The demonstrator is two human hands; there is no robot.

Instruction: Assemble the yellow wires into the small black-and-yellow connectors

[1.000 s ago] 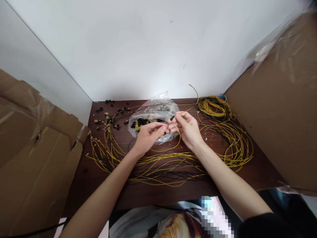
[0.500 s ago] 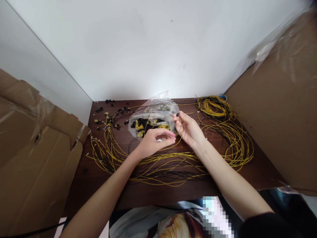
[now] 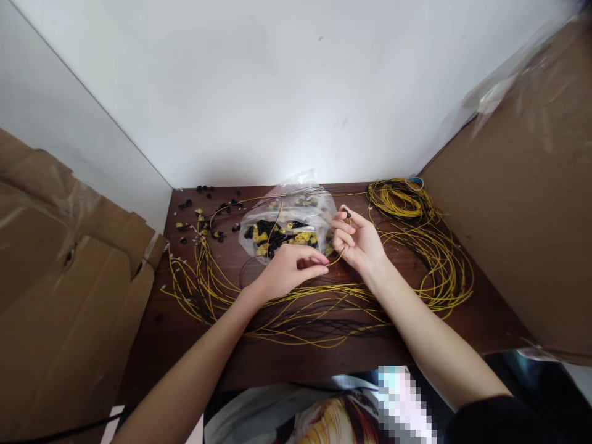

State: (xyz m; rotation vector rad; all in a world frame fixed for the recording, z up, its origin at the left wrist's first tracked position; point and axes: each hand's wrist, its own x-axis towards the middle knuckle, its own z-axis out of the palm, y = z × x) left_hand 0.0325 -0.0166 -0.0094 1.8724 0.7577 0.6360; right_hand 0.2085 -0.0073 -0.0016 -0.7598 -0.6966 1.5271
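My right hand (image 3: 358, 240) pinches a small black cap (image 3: 346, 213) between thumb and index finger. From the cap a thin yellow wire (image 3: 339, 256) curves down past the palm and runs over to my left hand (image 3: 296, 265). There the thumb and fingers close on that wire. Behind both hands lies a clear plastic bag (image 3: 296, 211), filled with black and yellow small caps (image 3: 303, 237). Under my wrists a long bundle of yellow and black wires (image 3: 319, 290) stretches across the dark wooden table (image 3: 185, 364).
Loose black and yellow caps (image 3: 217, 235) are scattered at the back left. At the back right lies a coil of yellow wire (image 3: 398, 200). Cardboard (image 3: 78, 296) stands along the left side, and more cardboard (image 3: 518, 216) on the right. A white wall (image 3: 296, 92) closes off the back.
My right hand has moved slightly right with the black cap, and its palm has turned more toward me. My left hand has barely shifted; the wire between the hands lies in a different curve.
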